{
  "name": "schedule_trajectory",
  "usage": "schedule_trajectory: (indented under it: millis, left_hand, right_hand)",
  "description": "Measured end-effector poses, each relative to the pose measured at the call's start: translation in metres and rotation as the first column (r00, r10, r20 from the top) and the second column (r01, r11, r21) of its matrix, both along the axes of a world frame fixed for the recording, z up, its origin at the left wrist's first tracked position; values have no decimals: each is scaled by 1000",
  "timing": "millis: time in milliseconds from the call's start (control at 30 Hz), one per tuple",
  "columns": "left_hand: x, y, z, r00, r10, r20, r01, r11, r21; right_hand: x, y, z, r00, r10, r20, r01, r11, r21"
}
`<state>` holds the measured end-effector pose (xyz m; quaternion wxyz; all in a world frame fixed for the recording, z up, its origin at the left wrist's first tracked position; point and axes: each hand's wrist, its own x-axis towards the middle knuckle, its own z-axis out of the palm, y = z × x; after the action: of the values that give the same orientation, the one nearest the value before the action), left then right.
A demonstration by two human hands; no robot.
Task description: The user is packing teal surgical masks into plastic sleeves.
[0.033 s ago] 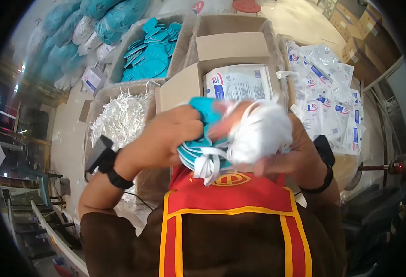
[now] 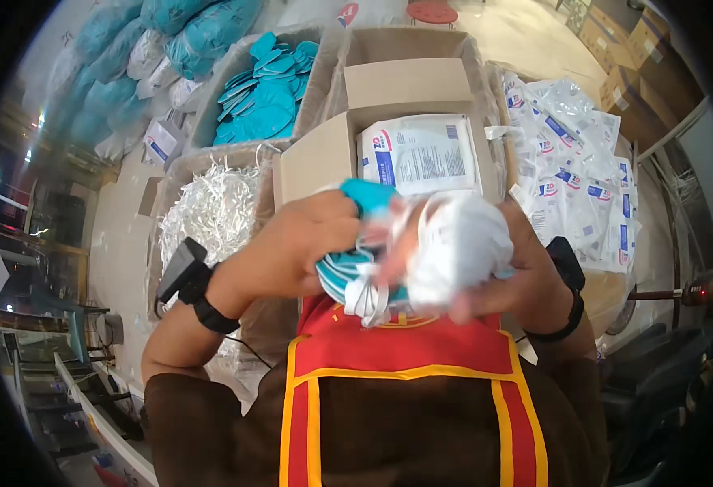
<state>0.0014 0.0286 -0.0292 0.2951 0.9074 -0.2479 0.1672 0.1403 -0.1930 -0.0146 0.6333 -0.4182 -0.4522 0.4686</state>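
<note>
In front of my red apron [image 2: 405, 337], my left hand [image 2: 316, 235] is closed around the edge of a stack of teal pieces with white rims [image 2: 342, 274]. A tied loop of white strap [image 2: 366, 302] hangs at the stack's front. My right hand [image 2: 527, 260] is wrapped around a bulky white cloth-like bundle [image 2: 462, 243], smeared by motion, held against the stack's right side. Some fingers between the two are blurred, and the bundle hides much of the stack's right part. What kind of article the teal pieces are, I cannot tell.
Beyond my hands, an open carton [image 2: 312, 158] holds a white-and-blue printed packet [image 2: 417, 154]. Left lies a bin of white straps [image 2: 210, 211]; behind it, a bin of teal oval pieces [image 2: 267, 101]. Clear printed packets [image 2: 575, 178] pile up at right. Stuffed teal bags [image 2: 210, 36] lie far left.
Both hands and the teal stack have shifted slightly. The white bundle has moved a little downward and its outline has changed; each hand keeps its hold.
</note>
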Motion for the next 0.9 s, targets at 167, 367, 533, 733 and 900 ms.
schedule_trajectory:
  millis: [167, 367, 533, 733, 900]
  left_hand:
    - [-33, 10, 19, 983, -73, -169, 76, 997, 10]
    - [-70, 14, 43, 930, -184, -317, 85, 950, -302]
    - [-67, 7, 31, 952, -166, -259, 32, 892, -452]
    - [-99, 23, 10, 990, 140, -35, -142, 902, -408]
    - [-118, 58, -24, 687, 378, 620, -658, 687, 310]
  right_hand:
    - [3, -43, -8, 986, -15, -165, 27, 997, 70]
    - [33, -84, -40, 802, -438, -406, 419, 897, -139]
    - [55, -59, -33, 503, -758, -414, 716, 634, -292]
    - [161, -86, -64, 535, -649, -541, 755, 655, -40]
    - [159, -98, -83, 606, -795, 7, 791, 601, -116]
